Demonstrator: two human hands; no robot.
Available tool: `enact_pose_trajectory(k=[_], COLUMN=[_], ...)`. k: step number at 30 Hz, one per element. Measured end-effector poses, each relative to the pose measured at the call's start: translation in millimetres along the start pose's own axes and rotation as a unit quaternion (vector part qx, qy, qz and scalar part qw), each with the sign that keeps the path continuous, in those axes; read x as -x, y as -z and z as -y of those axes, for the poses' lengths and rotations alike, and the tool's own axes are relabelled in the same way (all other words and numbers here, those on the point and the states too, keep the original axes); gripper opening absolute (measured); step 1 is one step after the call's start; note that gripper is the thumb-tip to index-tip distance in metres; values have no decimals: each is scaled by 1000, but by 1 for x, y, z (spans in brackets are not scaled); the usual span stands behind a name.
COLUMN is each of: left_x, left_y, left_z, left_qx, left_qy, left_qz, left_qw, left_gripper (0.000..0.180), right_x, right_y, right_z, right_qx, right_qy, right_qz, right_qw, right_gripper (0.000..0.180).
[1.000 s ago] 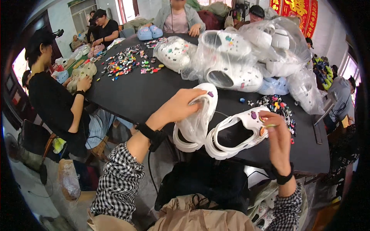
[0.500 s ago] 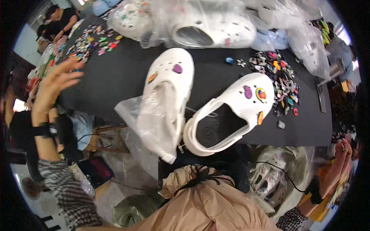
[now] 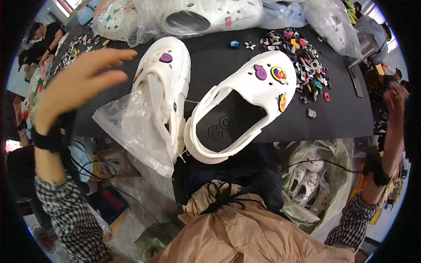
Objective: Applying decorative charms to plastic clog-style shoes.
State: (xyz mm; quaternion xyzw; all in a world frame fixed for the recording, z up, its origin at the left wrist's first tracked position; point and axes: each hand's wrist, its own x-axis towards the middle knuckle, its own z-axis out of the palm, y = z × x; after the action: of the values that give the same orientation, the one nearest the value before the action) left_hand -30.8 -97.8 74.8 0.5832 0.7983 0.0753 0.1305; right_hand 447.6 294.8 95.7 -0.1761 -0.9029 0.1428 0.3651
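Two white clogs lie side by side on the black table. The left clog [image 3: 176,57] carries a purple charm and an orange one, and a clear plastic bag [image 3: 142,127] is stuffed in its opening and hangs over the table's front edge. The right clog [image 3: 274,90] has purple, round yellow-and-red, and orange charms; a thin white tie runs between the pair. My left hand [image 3: 83,85] hovers just left of the left clog, fingers stretched out, holding nothing. At the far right rim, my right hand [image 3: 396,97] is raised away from the clogs; its fingers look apart and nothing shows in them.
Plastic-wrapped clogs [image 3: 239,18] line the table's back. A pile of loose charms [image 3: 307,61] lies right of the pair, more charms [image 3: 85,41] at far left. An open sack of clogs [image 3: 340,175] stands below the front edge. People [image 3: 48,41] sit beyond the table.
My left hand has swung inward toward the left clog. My right hand has risen along the right rim. The whole view has shifted, so the clogs appear farther left and higher.
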Motion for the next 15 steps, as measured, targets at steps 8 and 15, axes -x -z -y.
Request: enact_pose_trajectory(k=[8, 15], left_x=[15, 6], left_y=[-60, -73], left_z=[-26, -4], left_qx=[63, 104], left_qy=[9, 12], left_qz=[-103, -134], left_qw=[993, 985], left_gripper=[42, 46], right_x=[-31, -79], right_y=[-158, -135], right_z=[123, 122], right_qx=[-341, -352], right_qy=[49, 75], right_qz=[145, 162], right_qw=[927, 919], right_gripper=[22, 21])
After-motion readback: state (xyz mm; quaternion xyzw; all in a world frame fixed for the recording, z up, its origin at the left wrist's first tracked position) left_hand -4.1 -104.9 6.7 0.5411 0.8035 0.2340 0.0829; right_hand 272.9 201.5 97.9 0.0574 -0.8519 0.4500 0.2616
